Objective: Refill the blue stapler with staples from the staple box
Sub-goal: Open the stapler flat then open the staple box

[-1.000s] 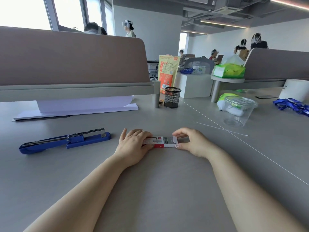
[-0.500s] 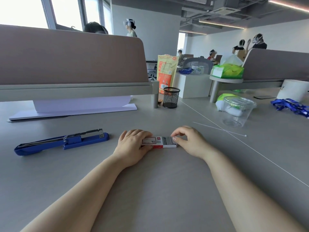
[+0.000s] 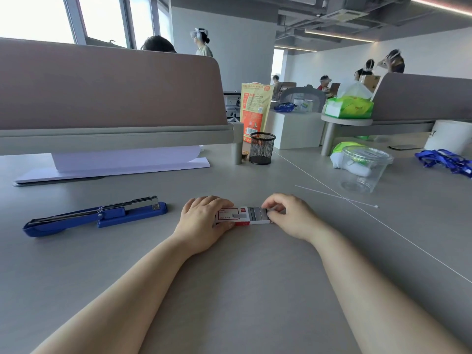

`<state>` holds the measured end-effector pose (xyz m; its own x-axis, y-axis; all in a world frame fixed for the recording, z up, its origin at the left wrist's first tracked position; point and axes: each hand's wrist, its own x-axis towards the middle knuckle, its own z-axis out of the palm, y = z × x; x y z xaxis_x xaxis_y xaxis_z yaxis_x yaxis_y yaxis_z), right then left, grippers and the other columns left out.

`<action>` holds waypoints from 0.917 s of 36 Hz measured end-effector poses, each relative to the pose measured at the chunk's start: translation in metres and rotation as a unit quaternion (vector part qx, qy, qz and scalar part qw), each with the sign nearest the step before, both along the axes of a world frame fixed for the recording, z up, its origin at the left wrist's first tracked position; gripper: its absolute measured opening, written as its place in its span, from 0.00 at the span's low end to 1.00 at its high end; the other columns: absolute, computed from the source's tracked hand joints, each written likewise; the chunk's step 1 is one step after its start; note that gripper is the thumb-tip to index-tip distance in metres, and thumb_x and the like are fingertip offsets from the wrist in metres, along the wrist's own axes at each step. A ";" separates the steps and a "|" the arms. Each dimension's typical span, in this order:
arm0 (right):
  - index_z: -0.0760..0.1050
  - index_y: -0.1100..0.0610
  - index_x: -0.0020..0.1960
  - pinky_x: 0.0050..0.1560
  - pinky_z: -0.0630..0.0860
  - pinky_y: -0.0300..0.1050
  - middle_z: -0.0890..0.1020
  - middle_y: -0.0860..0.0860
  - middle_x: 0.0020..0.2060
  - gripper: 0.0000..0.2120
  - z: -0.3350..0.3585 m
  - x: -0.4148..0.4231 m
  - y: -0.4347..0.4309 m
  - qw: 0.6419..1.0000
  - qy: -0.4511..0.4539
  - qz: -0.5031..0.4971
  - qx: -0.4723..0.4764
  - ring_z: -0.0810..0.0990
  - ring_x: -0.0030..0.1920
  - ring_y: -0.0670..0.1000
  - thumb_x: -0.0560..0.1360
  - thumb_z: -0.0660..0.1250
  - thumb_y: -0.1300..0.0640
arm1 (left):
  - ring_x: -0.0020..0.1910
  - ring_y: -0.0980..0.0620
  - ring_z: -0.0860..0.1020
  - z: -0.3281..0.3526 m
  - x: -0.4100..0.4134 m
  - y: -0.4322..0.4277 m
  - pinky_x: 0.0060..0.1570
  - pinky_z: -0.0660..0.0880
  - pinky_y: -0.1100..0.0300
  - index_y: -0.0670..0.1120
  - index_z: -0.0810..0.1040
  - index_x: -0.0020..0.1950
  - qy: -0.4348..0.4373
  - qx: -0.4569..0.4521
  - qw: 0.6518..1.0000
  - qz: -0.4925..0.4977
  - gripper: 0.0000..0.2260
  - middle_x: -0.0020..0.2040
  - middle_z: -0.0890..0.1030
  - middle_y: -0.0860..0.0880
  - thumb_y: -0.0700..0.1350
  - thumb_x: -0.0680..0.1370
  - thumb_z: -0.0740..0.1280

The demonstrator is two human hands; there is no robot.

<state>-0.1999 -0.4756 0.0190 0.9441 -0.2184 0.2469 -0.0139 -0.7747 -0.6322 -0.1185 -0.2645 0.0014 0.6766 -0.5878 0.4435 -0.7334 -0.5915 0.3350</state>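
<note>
The blue stapler lies on the grey desk at the left, hinged wide open with its metal staple channel exposed. The small red and white staple box rests flat on the desk in the middle. My left hand holds the box's left end down. The inner tray is slid out to the right, and rows of grey staples show in it. My right hand pinches the tray's right end with fingertips on the staples.
A black mesh pen cup and an orange pouch stand behind. A clear plastic tub sits at the right, with a thin white stick in front of it. A desk divider and white paper lie behind the stapler.
The tray has slid further out of the box to the right, baring more staples. My left hand stayed on the box. The stapler has not moved.
</note>
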 end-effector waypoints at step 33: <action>0.73 0.53 0.40 0.41 0.72 0.40 0.78 0.47 0.36 0.05 0.008 -0.001 0.003 0.998 -0.062 0.028 0.018 0.75 0.37 0.46 0.71 0.68 0.60 | 0.64 0.49 0.70 0.001 -0.001 0.000 0.66 0.61 0.52 0.56 0.72 0.62 0.014 0.003 1.000 0.000 0.18 0.61 0.76 0.54 0.57 0.74 0.65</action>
